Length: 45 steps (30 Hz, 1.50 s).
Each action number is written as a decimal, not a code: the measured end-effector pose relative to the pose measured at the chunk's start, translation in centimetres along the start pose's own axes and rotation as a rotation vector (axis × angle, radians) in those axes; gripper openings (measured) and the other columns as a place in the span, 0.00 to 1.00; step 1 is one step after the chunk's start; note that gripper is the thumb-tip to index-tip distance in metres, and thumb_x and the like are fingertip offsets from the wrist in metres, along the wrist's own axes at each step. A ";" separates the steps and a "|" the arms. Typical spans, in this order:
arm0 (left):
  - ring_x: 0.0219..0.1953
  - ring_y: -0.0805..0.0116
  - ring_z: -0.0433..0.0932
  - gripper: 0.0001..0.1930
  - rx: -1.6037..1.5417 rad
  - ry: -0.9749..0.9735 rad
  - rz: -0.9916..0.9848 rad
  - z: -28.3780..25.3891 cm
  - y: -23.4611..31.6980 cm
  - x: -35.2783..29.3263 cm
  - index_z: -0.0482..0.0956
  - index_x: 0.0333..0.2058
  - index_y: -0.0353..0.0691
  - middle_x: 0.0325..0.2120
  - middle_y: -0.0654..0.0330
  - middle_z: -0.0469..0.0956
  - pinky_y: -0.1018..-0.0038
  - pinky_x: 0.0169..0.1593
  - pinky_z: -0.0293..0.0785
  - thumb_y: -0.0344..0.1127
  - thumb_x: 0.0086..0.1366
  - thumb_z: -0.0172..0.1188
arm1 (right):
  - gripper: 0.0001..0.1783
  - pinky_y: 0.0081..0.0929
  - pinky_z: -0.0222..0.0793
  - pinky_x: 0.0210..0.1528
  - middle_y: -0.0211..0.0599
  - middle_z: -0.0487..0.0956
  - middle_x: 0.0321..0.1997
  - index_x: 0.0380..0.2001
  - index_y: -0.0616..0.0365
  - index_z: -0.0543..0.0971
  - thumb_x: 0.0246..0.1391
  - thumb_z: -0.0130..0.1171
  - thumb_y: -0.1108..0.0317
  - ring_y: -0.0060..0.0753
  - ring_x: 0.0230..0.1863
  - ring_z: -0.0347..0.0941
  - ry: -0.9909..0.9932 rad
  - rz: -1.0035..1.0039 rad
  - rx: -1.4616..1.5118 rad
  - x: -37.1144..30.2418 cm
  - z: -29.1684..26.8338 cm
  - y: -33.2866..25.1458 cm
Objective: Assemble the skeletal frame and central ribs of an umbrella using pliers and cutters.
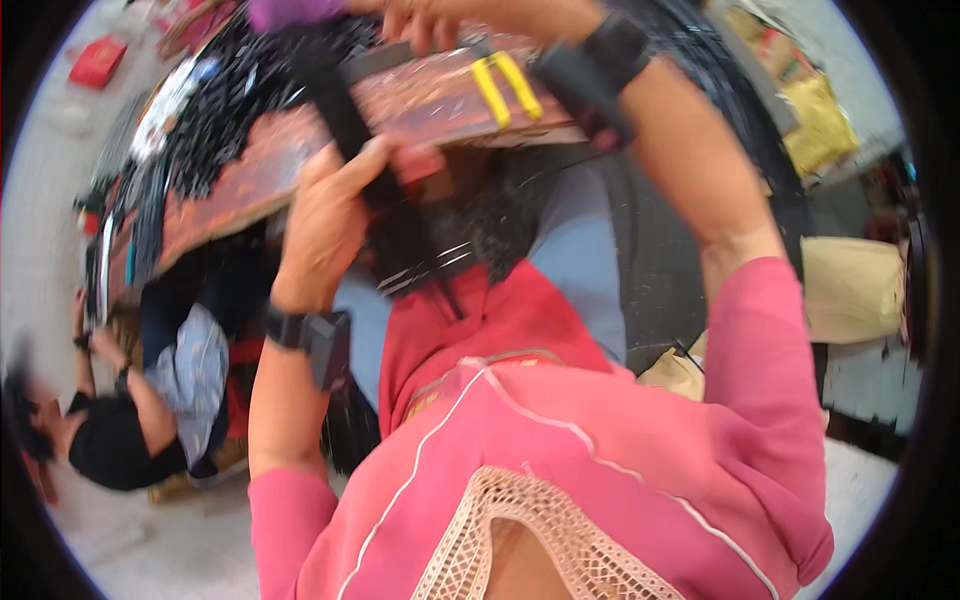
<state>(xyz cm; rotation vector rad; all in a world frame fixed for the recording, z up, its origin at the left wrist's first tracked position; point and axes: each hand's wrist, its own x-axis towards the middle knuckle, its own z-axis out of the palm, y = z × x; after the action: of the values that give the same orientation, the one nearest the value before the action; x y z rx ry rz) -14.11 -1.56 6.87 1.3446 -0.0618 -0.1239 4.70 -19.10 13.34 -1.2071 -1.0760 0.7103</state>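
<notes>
My left hand [330, 215] is closed around a flat black strap [345, 115], its thumb lying across it. The strap runs from the worktable's edge down toward my lap, where black pieces with shiny edges [425, 255] hang; motion blurs them. My right hand [430, 22] is at the top edge of the view, over the table, with its fingers curled down. What it grips is cut off and blurred. A purple thing [290, 12] is to its left, and a dark strip [375, 62] lies just below. Yellow-handled pliers [505, 88] rest on the table nearby.
The worn reddish worktable [225, 200] carries a heap of black strips [225, 120] on its left. More black strips [710, 90] lie at the right. Another person [130, 420] sits at the left. A yellow package [820, 125] and a tan sack [850, 290] are on the right.
</notes>
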 end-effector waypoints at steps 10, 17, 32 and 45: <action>0.64 0.52 0.63 0.16 -0.698 0.447 0.008 -7.0 0.7 2.5 0.68 0.53 0.28 0.59 0.43 0.66 0.58 0.68 0.58 0.32 0.72 0.47 | 0.13 0.40 0.71 0.29 0.45 0.79 0.25 0.33 0.57 0.81 0.46 0.58 0.61 0.45 0.25 0.76 0.455 -0.135 -0.723 -10.4 11.7 17.0; 0.67 0.55 0.59 0.21 -0.783 0.592 0.065 -4.7 -1.3 0.7 0.63 0.60 0.30 0.64 0.46 0.60 0.53 0.68 0.55 0.35 0.72 0.47 | 0.47 0.39 0.58 0.63 0.53 0.67 0.61 0.62 0.64 0.61 0.46 0.69 0.48 0.48 0.63 0.62 0.755 -0.246 -0.181 -5.2 19.7 15.3; 0.51 0.62 0.76 0.20 -0.546 0.198 -0.017 4.7 -1.9 -3.9 0.73 0.51 0.33 0.48 0.50 0.77 0.67 0.56 0.71 0.44 0.70 0.53 | 0.14 0.16 0.66 0.14 0.30 0.78 0.22 0.28 0.61 0.78 0.54 0.64 0.60 0.19 0.16 0.71 0.906 -0.209 -0.020 -4.4 12.6 6.0; 0.40 0.55 0.83 0.16 -0.144 0.329 0.212 -5.9 -0.3 -5.6 0.75 0.47 0.32 0.36 0.46 0.82 0.65 0.47 0.79 0.39 0.71 0.49 | 0.10 0.17 0.70 0.26 0.29 0.80 0.28 0.34 0.64 0.80 0.52 0.66 0.69 0.15 0.27 0.74 0.288 0.131 -0.470 -5.2 7.6 -0.6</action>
<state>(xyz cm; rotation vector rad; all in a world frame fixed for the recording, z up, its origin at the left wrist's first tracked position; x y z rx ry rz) -18.97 4.75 5.40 1.1922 0.0813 0.2672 -4.31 -21.03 12.51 -1.7374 -0.9526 0.3692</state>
